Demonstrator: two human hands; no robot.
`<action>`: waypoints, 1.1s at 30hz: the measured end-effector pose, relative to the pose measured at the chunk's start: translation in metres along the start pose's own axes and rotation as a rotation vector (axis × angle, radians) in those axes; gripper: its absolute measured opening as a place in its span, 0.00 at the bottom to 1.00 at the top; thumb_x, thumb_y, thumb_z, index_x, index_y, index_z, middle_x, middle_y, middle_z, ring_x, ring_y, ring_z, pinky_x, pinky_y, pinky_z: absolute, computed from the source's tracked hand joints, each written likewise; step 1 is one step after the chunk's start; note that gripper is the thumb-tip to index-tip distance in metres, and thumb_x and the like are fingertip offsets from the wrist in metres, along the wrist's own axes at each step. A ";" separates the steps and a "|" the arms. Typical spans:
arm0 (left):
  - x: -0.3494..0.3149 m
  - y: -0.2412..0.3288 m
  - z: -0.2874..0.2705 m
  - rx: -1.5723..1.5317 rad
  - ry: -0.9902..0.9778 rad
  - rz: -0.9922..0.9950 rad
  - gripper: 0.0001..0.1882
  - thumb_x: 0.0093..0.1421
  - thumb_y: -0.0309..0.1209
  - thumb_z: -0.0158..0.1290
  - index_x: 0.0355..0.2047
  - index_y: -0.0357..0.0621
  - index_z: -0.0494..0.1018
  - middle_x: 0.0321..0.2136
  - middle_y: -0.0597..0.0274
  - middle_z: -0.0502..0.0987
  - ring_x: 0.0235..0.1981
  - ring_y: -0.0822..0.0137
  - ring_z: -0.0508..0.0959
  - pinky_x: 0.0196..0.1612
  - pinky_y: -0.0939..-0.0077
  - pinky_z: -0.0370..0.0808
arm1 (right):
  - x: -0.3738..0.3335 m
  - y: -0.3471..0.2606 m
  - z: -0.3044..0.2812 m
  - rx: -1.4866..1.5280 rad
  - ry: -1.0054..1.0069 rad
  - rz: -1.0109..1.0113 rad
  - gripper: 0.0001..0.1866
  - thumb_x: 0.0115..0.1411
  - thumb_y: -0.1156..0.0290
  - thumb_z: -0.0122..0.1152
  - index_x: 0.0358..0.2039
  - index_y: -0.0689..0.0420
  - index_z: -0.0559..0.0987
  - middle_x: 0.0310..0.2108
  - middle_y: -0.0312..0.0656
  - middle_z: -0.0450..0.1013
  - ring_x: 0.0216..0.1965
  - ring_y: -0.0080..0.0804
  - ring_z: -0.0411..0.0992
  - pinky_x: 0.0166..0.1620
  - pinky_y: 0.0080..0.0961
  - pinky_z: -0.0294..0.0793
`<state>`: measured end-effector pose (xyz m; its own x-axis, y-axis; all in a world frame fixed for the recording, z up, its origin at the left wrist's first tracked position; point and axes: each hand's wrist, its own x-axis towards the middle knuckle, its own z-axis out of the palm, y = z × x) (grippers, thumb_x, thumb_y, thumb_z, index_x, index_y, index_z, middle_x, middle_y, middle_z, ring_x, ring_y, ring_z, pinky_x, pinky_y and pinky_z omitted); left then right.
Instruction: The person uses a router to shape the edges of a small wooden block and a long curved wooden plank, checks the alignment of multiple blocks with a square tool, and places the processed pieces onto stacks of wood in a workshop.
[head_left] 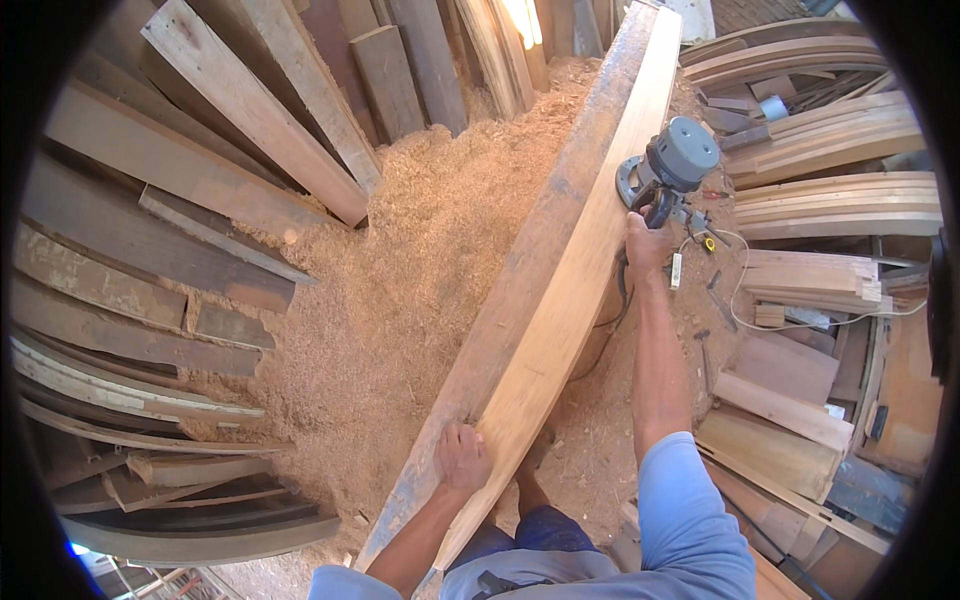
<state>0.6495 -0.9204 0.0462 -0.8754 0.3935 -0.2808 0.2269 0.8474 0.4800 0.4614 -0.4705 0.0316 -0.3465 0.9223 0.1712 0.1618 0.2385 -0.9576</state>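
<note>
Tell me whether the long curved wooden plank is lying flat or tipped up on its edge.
Tipped on edge: the long curved wooden plank shows its narrow edge upward, the left hand resting on it, the right hand gripping the grey power router.

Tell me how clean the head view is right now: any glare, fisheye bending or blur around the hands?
Head view: sharp around the left hand on the long curved pale wooden plank and the right hand gripping the grey handheld power router; a blown-out patch of sunlight sits at the top edge between the boards; black corners and bent stacked planks show fisheye distortion.
</note>
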 end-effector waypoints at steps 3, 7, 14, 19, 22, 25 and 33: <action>0.000 0.000 0.001 0.008 -0.003 0.012 0.10 0.63 0.34 0.50 0.35 0.40 0.68 0.39 0.45 0.69 0.44 0.44 0.72 0.47 0.47 0.70 | 0.009 0.000 0.000 0.027 -0.001 0.007 0.04 0.55 0.79 0.61 0.30 0.55 0.77 0.20 0.29 0.70 0.17 0.18 0.68 0.21 0.21 0.66; -0.001 -0.001 -0.002 0.030 -0.004 0.009 0.09 0.62 0.34 0.51 0.36 0.40 0.69 0.38 0.46 0.69 0.44 0.44 0.72 0.47 0.47 0.70 | 0.012 -0.007 0.005 0.094 -0.040 0.083 0.04 0.56 0.78 0.62 0.31 0.56 0.78 0.20 0.29 0.71 0.17 0.18 0.69 0.21 0.22 0.67; -0.001 -0.001 0.000 0.039 -0.014 -0.009 0.09 0.61 0.34 0.52 0.35 0.40 0.70 0.38 0.46 0.69 0.42 0.44 0.72 0.45 0.46 0.69 | 0.035 0.007 0.008 0.053 -0.024 0.026 0.05 0.55 0.76 0.64 0.33 0.56 0.78 0.22 0.29 0.71 0.19 0.18 0.69 0.22 0.22 0.67; -0.002 -0.001 0.004 0.049 0.009 0.007 0.09 0.59 0.33 0.51 0.35 0.40 0.70 0.37 0.46 0.70 0.41 0.44 0.73 0.44 0.46 0.69 | 0.054 0.018 0.012 0.075 0.002 -0.053 0.05 0.55 0.77 0.63 0.33 0.55 0.77 0.22 0.28 0.70 0.18 0.17 0.67 0.22 0.21 0.65; -0.003 -0.005 0.006 0.076 0.014 -0.003 0.09 0.59 0.33 0.51 0.35 0.40 0.70 0.37 0.46 0.70 0.41 0.45 0.73 0.44 0.46 0.69 | 0.059 0.017 0.016 0.059 -0.074 0.085 0.09 0.52 0.77 0.64 0.34 0.59 0.77 0.28 0.32 0.72 0.29 0.22 0.71 0.35 0.25 0.72; -0.003 -0.004 0.004 0.075 0.025 0.019 0.09 0.59 0.33 0.51 0.34 0.40 0.70 0.37 0.46 0.70 0.41 0.45 0.73 0.42 0.46 0.69 | 0.063 0.014 0.019 0.132 -0.032 0.026 0.05 0.55 0.77 0.63 0.31 0.54 0.76 0.21 0.27 0.69 0.17 0.16 0.65 0.21 0.20 0.63; 0.000 0.002 0.002 0.060 0.009 -0.024 0.09 0.58 0.33 0.51 0.34 0.41 0.69 0.37 0.47 0.70 0.39 0.44 0.72 0.41 0.45 0.69 | 0.082 0.006 0.023 0.073 -0.047 0.044 0.05 0.54 0.78 0.63 0.31 0.55 0.76 0.24 0.29 0.70 0.21 0.18 0.67 0.25 0.22 0.66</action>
<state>0.6503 -0.9180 0.0455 -0.8847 0.3695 -0.2842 0.2307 0.8768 0.4219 0.4128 -0.3999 0.0345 -0.3843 0.9154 0.1195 0.1104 0.1741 -0.9785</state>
